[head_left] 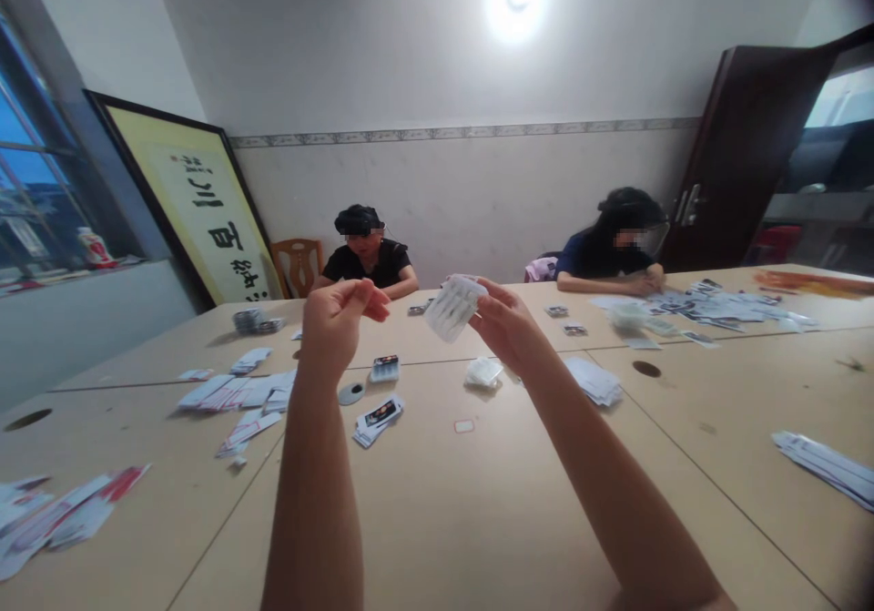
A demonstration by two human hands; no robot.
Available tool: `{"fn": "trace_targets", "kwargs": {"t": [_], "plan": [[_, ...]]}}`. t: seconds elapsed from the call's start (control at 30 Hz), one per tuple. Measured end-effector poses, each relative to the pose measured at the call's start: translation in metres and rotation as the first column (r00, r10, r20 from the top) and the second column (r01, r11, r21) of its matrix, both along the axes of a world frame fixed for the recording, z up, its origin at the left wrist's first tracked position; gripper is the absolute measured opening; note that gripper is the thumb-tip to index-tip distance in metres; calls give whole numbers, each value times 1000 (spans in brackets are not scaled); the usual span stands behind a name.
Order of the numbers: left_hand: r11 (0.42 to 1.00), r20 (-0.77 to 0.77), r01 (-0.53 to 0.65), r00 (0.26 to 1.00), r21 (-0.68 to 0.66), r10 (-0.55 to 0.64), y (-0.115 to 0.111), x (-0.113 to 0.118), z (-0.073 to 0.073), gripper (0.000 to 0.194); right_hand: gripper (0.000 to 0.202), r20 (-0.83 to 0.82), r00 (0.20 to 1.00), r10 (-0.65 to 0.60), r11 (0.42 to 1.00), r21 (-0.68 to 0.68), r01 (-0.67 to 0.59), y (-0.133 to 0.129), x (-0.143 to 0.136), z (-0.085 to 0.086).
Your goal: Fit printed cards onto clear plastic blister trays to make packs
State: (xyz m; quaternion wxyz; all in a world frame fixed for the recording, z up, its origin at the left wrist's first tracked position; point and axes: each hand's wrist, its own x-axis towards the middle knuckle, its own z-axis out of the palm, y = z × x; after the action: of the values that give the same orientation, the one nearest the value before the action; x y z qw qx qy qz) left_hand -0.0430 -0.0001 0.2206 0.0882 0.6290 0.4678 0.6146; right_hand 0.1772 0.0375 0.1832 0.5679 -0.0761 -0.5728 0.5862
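Above the middle of the table, my right hand (505,320) grips a translucent white plastic case (451,309) by its right edge. The case is tilted and shows long narrow compartments. To its left, my left hand (336,324) is raised with fingers and thumb pressed together. Whether anything sits in that pinch is too small to tell. Below the hands lie a stack of clear plastic pieces (483,372), a case with a dark printed card (386,368) and a small pile of printed cards (379,420).
White and red paper cards (236,392) lie in loose piles at the left. Folded white papers (594,381) are on the right. Two people sit across the table, one (369,256) near a wooden chair, another (614,251) beside a spread of cards (724,306).
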Motion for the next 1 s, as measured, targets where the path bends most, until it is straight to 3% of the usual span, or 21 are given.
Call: {"fn": "trace_targets", "kwargs": {"t": [0.1, 0.2, 0.3, 0.5, 0.63, 0.73, 0.83, 1.0], "plan": [[962, 13, 231, 973, -142, -232, -2, 15, 0, 57, 47, 36, 997, 71, 995, 70, -73, -2, 2, 0], [856, 163, 471, 881, -216, -444, -7, 34, -1, 56, 51, 59, 993, 104, 989, 103, -110, -4, 4, -1], [797, 298, 558, 820, -232, -488, -10, 43, -1, 73, 47, 67, 994, 85, 987, 133, -93, -3, 4, -2], [832, 313, 521, 835, -190, -452, -9, 31, 2, 64, 49, 32, 999, 25, 984, 174, -30, 7, 7, -2], [853, 373, 506, 822, -130, -431, -5, 23, 3, 42, 41, -12, 1000, -19, 995, 99, 20, 11, 9, -3], [887, 411, 449, 833, -113, -369, -3, 19, 4, 41, 35, -7, 995, -101, 993, 55, 102, 14, 9, -5], [909, 398, 390, 864, -145, -308, 0, 14, 1, 44, 31, -23, 990, -141, 988, 53, 142, 16, 7, -7], [921, 226, 252, 956, -296, -189, 18, 11, -11, 39, 33, -1, 986, -166, 980, 114, 165, 17, 4, -8]]}}
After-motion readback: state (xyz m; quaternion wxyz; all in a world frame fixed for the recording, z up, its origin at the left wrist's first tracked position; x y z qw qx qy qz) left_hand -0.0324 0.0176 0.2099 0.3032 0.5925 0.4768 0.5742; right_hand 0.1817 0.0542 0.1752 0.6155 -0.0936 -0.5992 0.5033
